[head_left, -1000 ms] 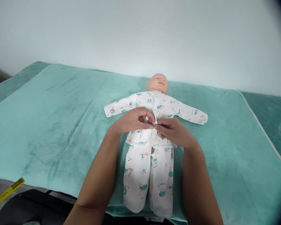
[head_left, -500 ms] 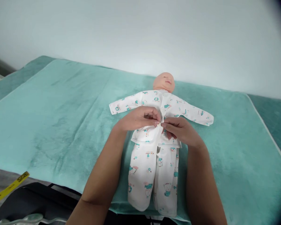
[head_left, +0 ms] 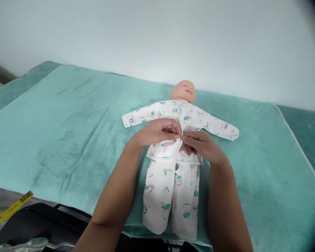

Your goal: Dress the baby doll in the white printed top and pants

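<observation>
A baby doll (head_left: 183, 91) lies on its back, dressed in a white printed baby shirt (head_left: 170, 109) and matching trousers (head_left: 157, 196). Both sleeves are spread out to the sides. At the front opening of the shirt, my left hand (head_left: 165, 132) pinches the fabric edge between thumb and fingers. My right hand (head_left: 196, 140) pinches the other side of the same opening, its thumb and index finger nearly touching the left fingertips. A small yellowish spot shows between the fingertips; whether it is a button or snap I cannot tell.
A green plush blanket (head_left: 68, 133) covers the table beneath the doll. Behind it rises a pale wall (head_left: 147, 38). At the lower left are a black bag-like object (head_left: 39, 224), a yellow strip (head_left: 12, 210) and a clear plastic item (head_left: 36, 242).
The fingertips of both hands have shifted very slightly and press closer together at the shirt opening. The doll lies as before.
</observation>
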The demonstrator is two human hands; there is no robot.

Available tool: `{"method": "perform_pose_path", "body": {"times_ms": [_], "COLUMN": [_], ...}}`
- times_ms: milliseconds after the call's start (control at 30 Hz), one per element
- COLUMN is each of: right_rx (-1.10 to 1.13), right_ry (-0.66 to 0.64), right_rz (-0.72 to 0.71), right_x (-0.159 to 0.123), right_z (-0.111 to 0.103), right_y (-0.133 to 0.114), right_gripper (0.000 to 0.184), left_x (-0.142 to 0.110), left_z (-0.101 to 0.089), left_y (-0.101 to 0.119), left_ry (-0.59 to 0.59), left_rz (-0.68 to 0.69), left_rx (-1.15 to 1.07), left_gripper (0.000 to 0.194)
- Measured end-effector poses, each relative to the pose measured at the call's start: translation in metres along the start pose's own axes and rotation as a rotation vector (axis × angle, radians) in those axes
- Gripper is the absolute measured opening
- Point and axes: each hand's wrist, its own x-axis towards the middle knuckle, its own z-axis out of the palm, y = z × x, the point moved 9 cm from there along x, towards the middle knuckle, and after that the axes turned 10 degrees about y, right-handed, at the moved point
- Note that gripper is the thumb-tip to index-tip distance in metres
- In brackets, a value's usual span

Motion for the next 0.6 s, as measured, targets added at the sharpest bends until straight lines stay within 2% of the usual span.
{"method": "perform_pose_path", "body": {"times_ms": [233, 600], "right_rx": [0.001, 0.055], "right_ry": [-0.013, -0.005], "right_rz": [-0.01, 0.003], "right_x": [-0.0003, 0.0], "right_z": [-0.0012, -0.0005], "right_y": [0.0038, 0.0008], "right_gripper": [0.043, 0.018], "left_x": [0.0021, 0.0019], "left_z": [0.0011, -0.0012], "left_y": [-0.0036, -0.0009], "left_ry": [0.018, 0.065], "left_rz": [-0.014, -0.027], "left_rx": [-0.012, -0.024], "left_gripper": [0.011, 0.012]}}
